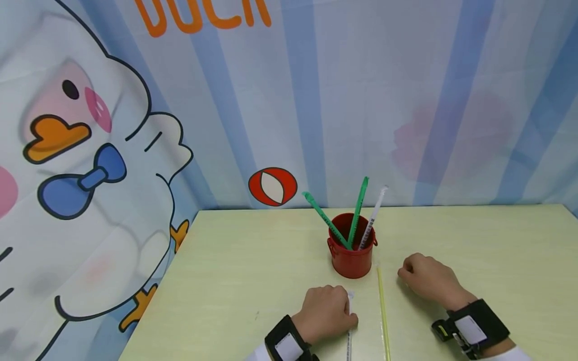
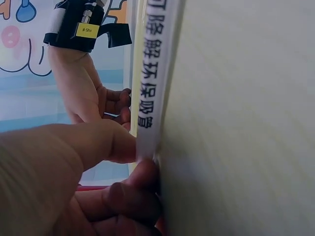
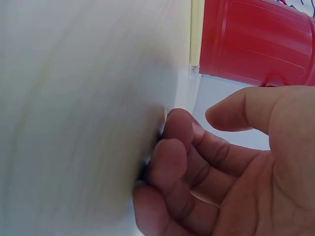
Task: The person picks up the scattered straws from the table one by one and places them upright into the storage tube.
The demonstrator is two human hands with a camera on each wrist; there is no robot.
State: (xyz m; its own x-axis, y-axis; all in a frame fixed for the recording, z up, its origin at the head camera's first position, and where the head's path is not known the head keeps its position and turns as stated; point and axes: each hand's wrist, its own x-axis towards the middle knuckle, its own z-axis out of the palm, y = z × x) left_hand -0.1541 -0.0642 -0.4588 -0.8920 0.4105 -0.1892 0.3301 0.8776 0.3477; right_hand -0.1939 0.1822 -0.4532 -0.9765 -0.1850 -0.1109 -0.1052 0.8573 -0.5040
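My left hand (image 1: 326, 311) pinches a white paper-wrapped straw (image 2: 152, 64) between thumb and fingers, low over the table. Dark printed characters run along that wrapper in the left wrist view. To its right lies a yellow straw in a clear wrapper (image 1: 383, 311), between my two hands. My right hand (image 1: 431, 281) rests on the tabletop with loosely curled fingers and nothing in them. In the right wrist view its thumb stands apart from the fingertips, and one end of the yellow straw (image 3: 197, 34) shows beyond them.
A small red bucket (image 1: 352, 263) stands behind the hands. Two green straws, one leaning left (image 1: 327, 219) and one more upright (image 1: 358, 210), stick out of it with a white straw (image 1: 373, 218). A duck-printed curtain (image 1: 361, 100) hangs behind the pale table (image 1: 244, 265).
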